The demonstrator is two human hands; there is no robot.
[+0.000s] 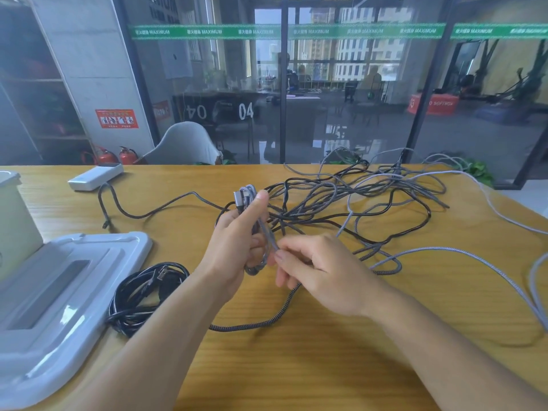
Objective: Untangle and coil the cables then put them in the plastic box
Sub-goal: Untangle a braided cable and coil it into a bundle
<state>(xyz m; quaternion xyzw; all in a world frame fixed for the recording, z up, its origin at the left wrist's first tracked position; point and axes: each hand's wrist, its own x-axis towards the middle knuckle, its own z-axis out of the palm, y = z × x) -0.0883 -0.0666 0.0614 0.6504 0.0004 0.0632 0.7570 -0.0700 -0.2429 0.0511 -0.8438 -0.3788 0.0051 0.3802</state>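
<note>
My left hand (237,241) grips a small coil of grey braided cable (255,229) upright above the wooden table (296,366), its plug end sticking out by the thumb. My right hand (314,271) pinches the same cable just below the coil; its loose tail (261,323) curls on the table toward me. Behind the hands lies a tangle of black and grey cables (355,200). A finished black coil (148,292) rests at the left beside the plastic box's grey lid (59,292). The pale box (14,221) stands at the far left edge.
A white power bank (95,175) lies at the table's back left with a dark cable (133,212) running from it. Light grey cables (504,280) trail over the table's right side. A glass wall and a chair stand beyond the far edge.
</note>
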